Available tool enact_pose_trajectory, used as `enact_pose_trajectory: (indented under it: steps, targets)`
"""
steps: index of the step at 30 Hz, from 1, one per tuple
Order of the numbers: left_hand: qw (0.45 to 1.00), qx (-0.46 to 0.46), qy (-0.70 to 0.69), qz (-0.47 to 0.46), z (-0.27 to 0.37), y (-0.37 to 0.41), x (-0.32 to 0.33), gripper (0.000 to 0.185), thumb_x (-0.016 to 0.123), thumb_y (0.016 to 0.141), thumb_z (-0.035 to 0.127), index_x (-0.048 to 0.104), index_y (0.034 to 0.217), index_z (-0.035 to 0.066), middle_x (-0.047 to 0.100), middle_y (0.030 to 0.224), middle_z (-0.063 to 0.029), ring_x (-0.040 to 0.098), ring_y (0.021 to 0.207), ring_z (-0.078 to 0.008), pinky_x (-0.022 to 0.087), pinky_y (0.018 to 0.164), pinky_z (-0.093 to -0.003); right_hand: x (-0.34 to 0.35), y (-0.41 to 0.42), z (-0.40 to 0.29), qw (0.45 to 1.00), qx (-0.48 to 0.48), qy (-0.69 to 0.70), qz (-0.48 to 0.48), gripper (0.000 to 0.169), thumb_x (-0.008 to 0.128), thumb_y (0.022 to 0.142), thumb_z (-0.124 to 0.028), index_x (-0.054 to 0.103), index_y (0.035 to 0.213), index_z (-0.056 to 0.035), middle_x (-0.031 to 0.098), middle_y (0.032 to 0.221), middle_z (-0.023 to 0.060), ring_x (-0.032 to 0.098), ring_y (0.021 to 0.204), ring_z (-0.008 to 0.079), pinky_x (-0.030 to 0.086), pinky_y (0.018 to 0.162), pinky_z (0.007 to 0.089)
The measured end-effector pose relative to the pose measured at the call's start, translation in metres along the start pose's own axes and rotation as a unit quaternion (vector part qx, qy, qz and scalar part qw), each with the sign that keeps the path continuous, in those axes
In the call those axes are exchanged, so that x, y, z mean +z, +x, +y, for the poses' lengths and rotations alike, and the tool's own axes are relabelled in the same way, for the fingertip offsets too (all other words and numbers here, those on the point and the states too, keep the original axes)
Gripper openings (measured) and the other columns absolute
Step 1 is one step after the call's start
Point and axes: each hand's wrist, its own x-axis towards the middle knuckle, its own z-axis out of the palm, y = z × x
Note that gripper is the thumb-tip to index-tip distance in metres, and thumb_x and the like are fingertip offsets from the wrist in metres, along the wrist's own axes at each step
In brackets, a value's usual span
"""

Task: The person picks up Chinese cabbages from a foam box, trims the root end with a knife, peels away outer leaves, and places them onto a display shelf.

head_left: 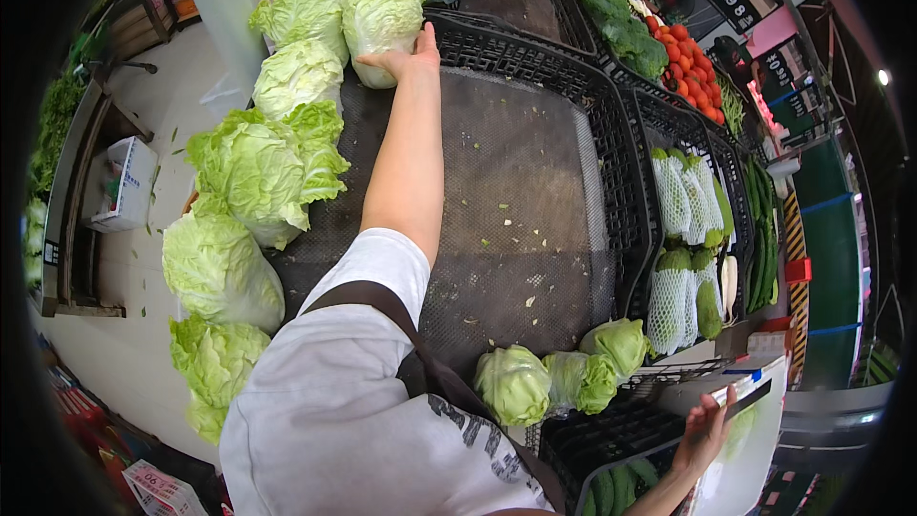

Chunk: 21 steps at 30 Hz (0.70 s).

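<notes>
My left hand (412, 57) reaches forward, its palm against the lower end of a napa cabbage (383, 21) and the thumb on its near side. This head stands at the far end of the black mesh-lined display (516, 179). More napa cabbages (247, 165) line the left edge, their leafy tops pale green. At the lower right, my right hand (702, 430) has its fingers apart beside a white box (745, 437). Whether the fingertips touch the box is unclear. Wrapped round cabbages (513, 385) sit at the display's near right corner.
Black plastic crates (623, 150) border the right side, with broccoli (623, 32), tomatoes (688, 72) and net-sleeved gourds (673, 294). A plastic bag roll (228, 21) stands at the far left. Below right, a black crate (609, 437) holds green vegetables. Another white box (125, 183) rests on the floor.
</notes>
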Motion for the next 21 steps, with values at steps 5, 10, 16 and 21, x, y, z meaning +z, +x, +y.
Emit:
enact_pose_trajectory:
  steps: [5,10,16,21]
  targets:
    - [0.986,-0.101,0.106,-0.077,-0.009,0.015,-0.023,0.119,0.030,0.056,0.092,0.014,0.142,0.011,0.005,0.146,-0.0173,0.013,0.134,-0.0357,0.025,0.101,-0.0595,-0.009,-0.020,0.004,0.998,-0.017,0.033,0.050,0.041,0.046,0.094,-0.022,0.039,0.131,-0.0063,0.063,0.089,0.0092,0.057,0.066,0.0101,0.047,0.062,0.0219]
    - [0.961,-0.234,0.142,-0.035,-0.004,0.021,0.007,0.116,0.044,0.061,0.082,0.020,0.137,-0.002,0.029,0.139,-0.0218,0.028,0.128,-0.0397,0.023,0.101,-0.0618,-0.034,-0.031,0.005,0.995,0.011,0.064,0.072,0.035,0.042,0.095,-0.020,0.044,0.126,-0.0057,0.065,0.089,0.0092,0.060,0.067,0.0103,0.048,0.060,0.0213]
    - [0.855,-0.276,0.315,-0.306,-0.085,-0.108,0.076,0.072,0.051,0.084,0.038,0.024,0.132,-0.008,0.036,0.132,-0.0273,0.037,0.123,-0.0389,0.024,0.104,-0.0575,-0.138,-0.089,-0.008,0.955,-0.117,0.041,0.270,0.030,0.039,0.097,-0.024,0.049,0.118,-0.0048,0.065,0.079,0.0070,0.057,0.061,0.0078,0.043,0.058,0.0193]
    - [0.629,-0.399,0.333,-0.578,-0.142,-0.291,0.128,0.049,0.043,0.093,0.028,0.035,0.128,-0.005,0.042,0.129,-0.0196,0.045,0.115,-0.0287,0.028,0.106,-0.0442,-0.232,-0.147,-0.005,0.920,-0.165,0.024,0.354,0.028,0.040,0.097,-0.024,0.054,0.112,-0.0054,0.063,0.074,0.0039,0.056,0.060,0.0064,0.043,0.056,0.0191]
